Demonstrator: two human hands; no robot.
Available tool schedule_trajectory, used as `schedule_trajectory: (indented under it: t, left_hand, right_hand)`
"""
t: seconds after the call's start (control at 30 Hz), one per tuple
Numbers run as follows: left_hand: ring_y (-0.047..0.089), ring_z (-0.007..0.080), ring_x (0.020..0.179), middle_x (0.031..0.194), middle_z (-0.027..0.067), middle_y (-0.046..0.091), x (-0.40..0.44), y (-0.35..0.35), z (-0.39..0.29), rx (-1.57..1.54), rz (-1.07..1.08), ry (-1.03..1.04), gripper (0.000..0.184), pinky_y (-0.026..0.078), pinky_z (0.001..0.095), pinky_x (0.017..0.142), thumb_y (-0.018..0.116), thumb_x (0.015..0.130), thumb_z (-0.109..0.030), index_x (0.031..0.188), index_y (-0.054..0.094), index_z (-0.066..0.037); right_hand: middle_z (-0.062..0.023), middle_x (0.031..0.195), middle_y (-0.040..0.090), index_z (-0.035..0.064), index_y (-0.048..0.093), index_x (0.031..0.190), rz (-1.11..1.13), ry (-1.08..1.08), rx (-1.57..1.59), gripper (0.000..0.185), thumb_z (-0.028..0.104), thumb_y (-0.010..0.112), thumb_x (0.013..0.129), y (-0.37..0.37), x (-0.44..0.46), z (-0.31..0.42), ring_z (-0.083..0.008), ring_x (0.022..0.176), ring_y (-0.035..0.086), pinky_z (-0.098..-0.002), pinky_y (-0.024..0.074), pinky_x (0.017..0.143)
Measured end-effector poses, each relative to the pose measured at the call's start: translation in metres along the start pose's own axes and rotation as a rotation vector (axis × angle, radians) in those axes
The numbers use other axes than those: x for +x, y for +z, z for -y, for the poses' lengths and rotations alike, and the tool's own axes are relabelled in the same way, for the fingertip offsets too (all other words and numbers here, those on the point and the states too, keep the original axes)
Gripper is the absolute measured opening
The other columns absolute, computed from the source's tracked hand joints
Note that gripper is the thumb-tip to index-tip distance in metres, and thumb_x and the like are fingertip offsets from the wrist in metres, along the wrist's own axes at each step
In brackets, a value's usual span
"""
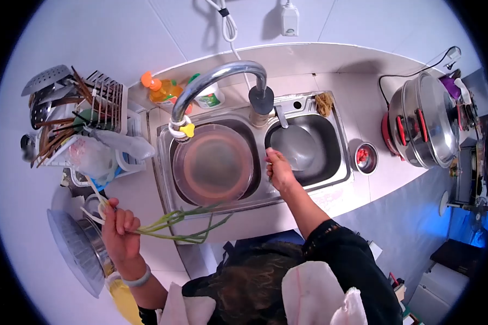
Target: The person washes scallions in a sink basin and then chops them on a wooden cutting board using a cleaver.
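My left hand [122, 228] is closed round a bunch of green onions [171, 222], whose white ends point up and left and whose green leaves reach right, to the sink's front edge. Over the divider of the double sink [279, 201], my right hand [279, 169] has its fingers curled; what it holds, if anything, is hidden. A round plastic basin [214, 167] fills the left bowl. Beside my right hand, the right bowl contains a grey round object [293, 146]. The curved faucet [219, 70] arches over the left bowl.
A utensil rack [106, 103] stands at the left, above a pot with a clear lid [73, 252]. Soap bottles [162, 92] are behind the sink. A small metal bowl [367, 165] with red pieces and a large steamer pot [425, 124] stand on the right.
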State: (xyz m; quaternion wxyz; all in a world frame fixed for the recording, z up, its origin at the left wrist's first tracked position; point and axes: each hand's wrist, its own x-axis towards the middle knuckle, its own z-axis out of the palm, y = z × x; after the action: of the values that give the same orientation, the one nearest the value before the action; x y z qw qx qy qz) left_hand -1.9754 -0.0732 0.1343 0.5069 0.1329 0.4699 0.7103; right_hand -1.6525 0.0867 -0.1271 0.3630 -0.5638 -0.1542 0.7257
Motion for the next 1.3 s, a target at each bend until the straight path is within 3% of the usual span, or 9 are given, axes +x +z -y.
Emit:
schedule_trajectory:
  t: [0.17,0.27,0.57,0.77,0.87,1.0,1.03,1.17,1.3]
  left_hand:
    - [0.035,0.0078,0.056,0.054,-0.0037,0.032,0.002,0.011,0.007,-0.016,-0.004,0.001,0.026,0.031,0.0217,0.053,0.038,0.1,-0.023,0.11,0.052,-0.004]
    - [0.034,0.0079,0.055,0.054,-0.0035,0.032,0.003,0.01,0.009,-0.032,-0.002,-0.006,0.025,0.031,0.0219,0.053,0.039,0.1,-0.023,0.109,0.052,-0.003]
    - [0.035,0.0081,0.056,0.054,-0.0034,0.033,0.001,0.006,0.014,-0.045,-0.006,-0.004,0.024,0.032,0.0227,0.054,0.039,0.1,-0.023,0.109,0.051,-0.003]
    - [0.038,0.0094,0.059,0.058,-0.0028,0.036,-0.001,0.03,0.008,-0.099,0.022,0.029,0.023,0.035,0.0237,0.056,0.037,0.1,-0.022,0.108,0.05,-0.005]
    - [0.041,0.0107,0.06,0.062,-0.0021,0.038,-0.009,0.059,-0.001,-0.195,0.023,0.074,0.021,0.038,0.0248,0.057,0.035,0.101,-0.023,0.106,0.048,-0.007]
    - [0.042,0.0123,0.061,0.066,-0.001,0.04,-0.027,0.076,-0.018,-0.22,0.228,0.119,0.02,0.04,0.0267,0.056,0.031,0.102,-0.024,0.103,0.043,-0.008]
    - [0.042,0.0132,0.06,0.064,0.0001,0.041,-0.03,0.079,-0.019,-0.207,0.253,0.144,0.02,0.041,0.0271,0.055,0.028,0.102,-0.022,0.103,0.041,-0.008]
    - [0.043,0.014,0.058,0.063,0.0012,0.041,-0.04,0.082,-0.02,-0.223,0.309,0.106,0.019,0.041,0.0276,0.053,0.027,0.102,-0.022,0.101,0.04,-0.007]
    - [0.044,0.0143,0.058,0.062,0.0014,0.042,-0.048,0.072,-0.014,-0.277,0.268,0.057,0.02,0.041,0.0284,0.052,0.028,0.102,-0.022,0.102,0.04,-0.007]
  right_hand:
    - [-0.0017,0.104,0.054,0.0105,0.05,0.121,0.007,0.09,-0.077,0.054,0.055,0.047,0.09,0.023,0.004,-0.002,-0.0136,0.091,0.047,-0.03,0.0376,0.08]
    - [-0.0051,0.109,0.051,0.0093,0.048,0.123,0.034,0.036,-0.044,0.064,0.061,0.05,0.086,0.028,-0.005,0.001,-0.0164,0.098,0.046,-0.035,0.0352,0.09]
    - [-0.0172,0.128,0.045,-0.0034,0.036,0.133,0.053,0.045,-0.149,0.078,0.057,0.052,0.087,0.014,-0.01,-0.005,-0.0249,0.121,0.042,-0.0392,0.0319,0.102]
    - [-0.0118,0.104,0.058,-0.0008,0.048,0.116,0.091,-0.041,0.049,0.035,0.028,0.047,0.096,0.0,0.003,-0.025,-0.0208,0.099,0.057,-0.0343,0.0481,0.084]
    - [-0.013,0.098,0.06,-0.0011,0.046,0.12,0.161,-0.092,0.277,0.03,0.017,0.047,0.096,0.01,-0.01,-0.005,-0.022,0.091,0.061,-0.0335,0.0516,0.078]
    - [-0.0046,0.082,0.058,0.0021,0.05,0.121,0.139,-0.256,-0.062,0.043,0.037,0.043,0.097,0.032,-0.024,0.006,-0.0099,0.062,0.049,-0.0234,0.0402,0.055]
    - [-0.0024,0.078,0.054,0.0032,0.051,0.122,0.13,-0.328,-0.145,0.05,0.045,0.038,0.097,0.041,-0.024,0.004,-0.0065,0.058,0.038,-0.0213,0.0323,0.053]
    - [-0.0047,0.076,0.057,-0.0009,0.047,0.125,0.036,-0.514,-0.373,0.041,0.028,0.034,0.098,0.043,-0.008,-0.001,-0.0129,0.066,0.051,-0.0265,0.0433,0.069]
    - [-0.0056,0.088,0.058,0.0007,0.045,0.126,0.022,-0.599,-0.358,0.033,0.011,0.041,0.095,0.04,0.002,0.006,-0.0127,0.082,0.053,-0.0255,0.0431,0.077]
